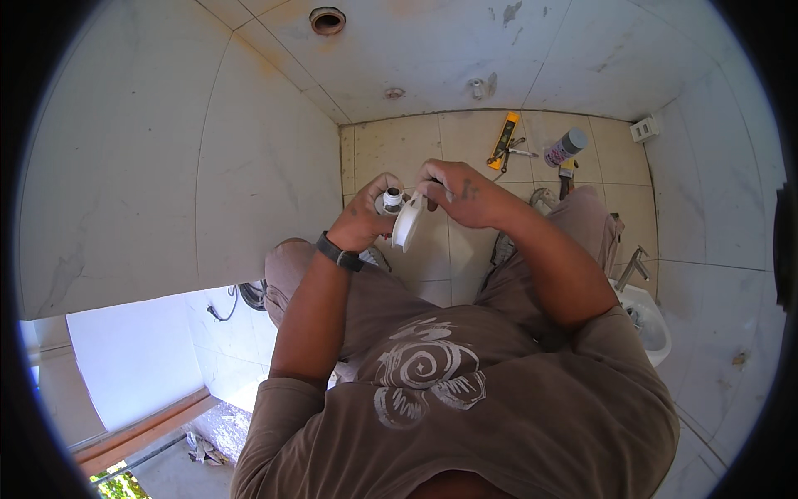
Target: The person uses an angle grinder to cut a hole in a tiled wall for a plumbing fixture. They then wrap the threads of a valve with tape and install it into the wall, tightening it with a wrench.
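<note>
In front of me, my left hand (pixel 363 214) is closed around a small shiny metal pipe fitting (pixel 392 200), its open threaded end facing up. White shows around its rim. Just right of it, a white roll of thread seal tape (pixel 406 226) is tilted on edge, close against the fitting. My right hand (pixel 457 193) pinches the upper part of the roll with bent fingers. The fingers hide where the tape leaves the roll, and the lower part of the fitting is covered by my left hand.
On the tiled floor ahead lie a yellow level (pixel 504 140), some wrenches (pixel 509 156), a grey spray can (pixel 565 147) and a yellow-and-black tool (pixel 568 173). A pipe stub (pixel 477 89) juts from the wall near a round hole (pixel 327 21). A white washbasin (pixel 652 324) with faucet (pixel 634 268) stands right.
</note>
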The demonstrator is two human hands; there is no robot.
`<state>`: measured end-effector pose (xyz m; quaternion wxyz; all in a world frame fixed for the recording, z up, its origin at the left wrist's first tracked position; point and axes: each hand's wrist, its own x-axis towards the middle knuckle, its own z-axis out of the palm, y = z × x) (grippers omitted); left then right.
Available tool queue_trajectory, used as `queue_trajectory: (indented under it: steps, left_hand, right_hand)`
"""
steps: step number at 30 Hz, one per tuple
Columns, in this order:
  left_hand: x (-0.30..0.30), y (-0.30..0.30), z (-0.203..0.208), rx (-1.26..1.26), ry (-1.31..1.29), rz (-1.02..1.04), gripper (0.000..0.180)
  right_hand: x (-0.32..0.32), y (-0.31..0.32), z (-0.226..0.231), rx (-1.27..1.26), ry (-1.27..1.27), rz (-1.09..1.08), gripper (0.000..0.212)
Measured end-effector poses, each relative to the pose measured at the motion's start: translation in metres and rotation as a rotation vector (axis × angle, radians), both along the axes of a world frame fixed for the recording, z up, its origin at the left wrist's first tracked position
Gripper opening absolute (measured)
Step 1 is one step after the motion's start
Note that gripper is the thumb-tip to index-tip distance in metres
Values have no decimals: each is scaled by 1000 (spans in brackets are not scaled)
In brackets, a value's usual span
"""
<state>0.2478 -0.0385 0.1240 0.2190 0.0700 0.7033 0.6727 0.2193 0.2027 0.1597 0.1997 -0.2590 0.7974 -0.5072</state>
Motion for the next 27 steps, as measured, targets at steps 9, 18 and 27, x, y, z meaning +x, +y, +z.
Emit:
queue_trajectory:
  steps: [9, 18, 27]
  left_hand:
    - [-7, 0, 6, 121, -63, 54, 38]
    - [-9, -3, 8, 85, -91, 37, 38]
    - [-14, 7, 12, 76, -51, 543, 36]
  right_hand:
    - [-12, -2, -6, 24, -196, -126, 25]
    - [-22, 0, -19, -4, -215, -459, 36]
    - [6, -23, -17, -267, -216, -170, 53]
